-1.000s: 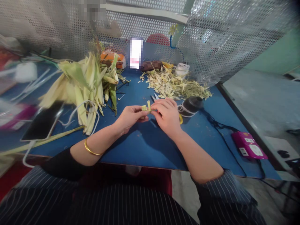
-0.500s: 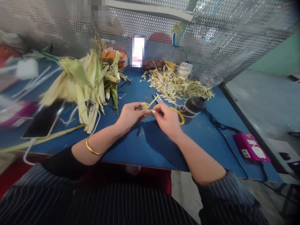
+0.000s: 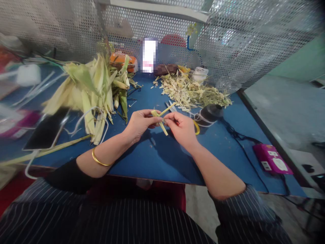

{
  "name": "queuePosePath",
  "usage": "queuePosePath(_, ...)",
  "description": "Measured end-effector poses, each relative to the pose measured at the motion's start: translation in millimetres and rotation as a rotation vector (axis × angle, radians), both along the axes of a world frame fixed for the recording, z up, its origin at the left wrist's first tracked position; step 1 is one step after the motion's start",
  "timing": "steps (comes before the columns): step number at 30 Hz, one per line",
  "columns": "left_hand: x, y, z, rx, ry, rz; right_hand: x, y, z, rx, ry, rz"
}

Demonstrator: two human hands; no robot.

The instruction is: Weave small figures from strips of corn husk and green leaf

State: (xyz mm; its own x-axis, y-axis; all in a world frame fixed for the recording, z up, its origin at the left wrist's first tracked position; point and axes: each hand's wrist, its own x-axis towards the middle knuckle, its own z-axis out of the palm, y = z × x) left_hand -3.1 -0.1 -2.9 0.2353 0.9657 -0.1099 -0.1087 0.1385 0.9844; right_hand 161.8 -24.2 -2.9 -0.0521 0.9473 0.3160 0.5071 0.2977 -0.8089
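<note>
Above the blue table, my left hand (image 3: 140, 124) pinches a folded, pale yellow-green strip that looks like corn husk (image 3: 164, 128). One end of it sticks up to the right and the other hangs down between my hands. Fingertips closed, my right hand (image 3: 181, 130) meets the strip beside my left thumb; what lies between those fingertips is hidden. Scissors (image 3: 197, 127) with a yellow handle lie partly hidden behind my right hand. Close to them, a dark spool (image 3: 212, 113) lies on its side with pale thread around it.
A large bunch of corn husks (image 3: 93, 88) lies at the left, near a dark phone (image 3: 45, 132) with a white cable. Cut husk pieces (image 3: 188, 89) are heaped at the back right. A magenta power box (image 3: 273, 159) sits at the right; perforated mesh (image 3: 157, 28) stands behind.
The lower end of the strip now hangs down, away from my right fingertips, where before it was at them. My hands stay in nearly the same place.
</note>
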Motion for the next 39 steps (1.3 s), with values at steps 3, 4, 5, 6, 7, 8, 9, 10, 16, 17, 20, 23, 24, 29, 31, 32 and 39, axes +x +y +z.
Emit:
queuePosePath(3, -0.8, -0.1, 1.6, -0.037, -0.036, -0.014, 0.6, -0.6, -1.7, 0.080, -0.083, -0.030)
queuePosePath(4, -1.0, -0.1, 2.3, -0.055, -0.050, -0.021, 1.0, -0.7, -2.2, 0.078, -0.085, -0.029)
queuePosePath(5, -1.1, 0.0, 2.9, -0.075, -0.062, -0.030, 1.4, -0.6, -2.7, 0.075, -0.085, -0.028)
queuePosePath(6, -1.3, 0.3, 3.4, -0.093, -0.069, -0.038, 1.8, -0.7, -3.0, 0.080, -0.094, -0.030)
queuePosePath(7, -1.3, 0.6, 3.7, -0.105, -0.071, -0.043, 2.1, -0.8, -3.1, 0.100, -0.119, -0.033)
queuePosePath(8, -1.4, 0.9, 3.8, -0.109, -0.068, -0.045, 2.5, -1.0, -2.9, 0.139, -0.157, -0.038)
queuePosePath(9, -1.3, 1.3, 3.9, -0.107, -0.062, -0.044, 2.9, -1.3, -2.6, 0.192, -0.203, -0.045)
queuePosePath(10, -1.3, 1.6, 3.9, -0.101, -0.054, -0.044, 3.2, -1.6, -2.3, 0.256, -0.255, -0.054)
queuePosePath(16, -1.6, 0.8, 5.4, -0.087, -0.036, -0.083, 5.4, 1.3, -6.0, 0.452, -0.487, -0.073)
queuePosePath(17, -1.8, 0.6, 5.9, -0.090, -0.038, -0.100, 5.7, 2.4, -7.4, 0.439, -0.486, -0.069)
queuePosePath(20, -2.6, 1.1, 6.7, -0.105, -0.060, -0.098, 5.9, 4.1, -8.2, 0.425, -0.476, -0.053)
queuePosePath(23, -2.7, 3.0, 5.6, -0.119, -0.099, -0.033, 5.4, 2.5, -2.7, 0.516, -0.529, -0.014)
queuePosePath(24, -2.4, 3.3, 5.0, -0.117, -0.101, -0.018, 5.2, 1.7, -0.4, 0.555, -0.554, 0.010)
queuePosePath(29, 2.5, -1.2, 3.7, -0.020, -0.011, -0.014, 4.1, -0.1, 4.0, 0.638, -0.552, 0.057)
queuePosePath(31, 4.7, -4.3, 4.4, 0.019, 0.021, -0.039, 3.4, 0.1, 2.8, 0.619, -0.482, 0.029)
queuePosePath(32, 5.4, -5.5, 4.8, 0.022, 0.027, -0.056, 3.0, 0.4, 2.1, 0.600, -0.449, 0.021)
queuePosePath(39, 1.7, -2.0, 3.5, -0.124, -0.022, -0.051, 5.4, 1.1, 3.2, 0.492, -0.400, 0.057)
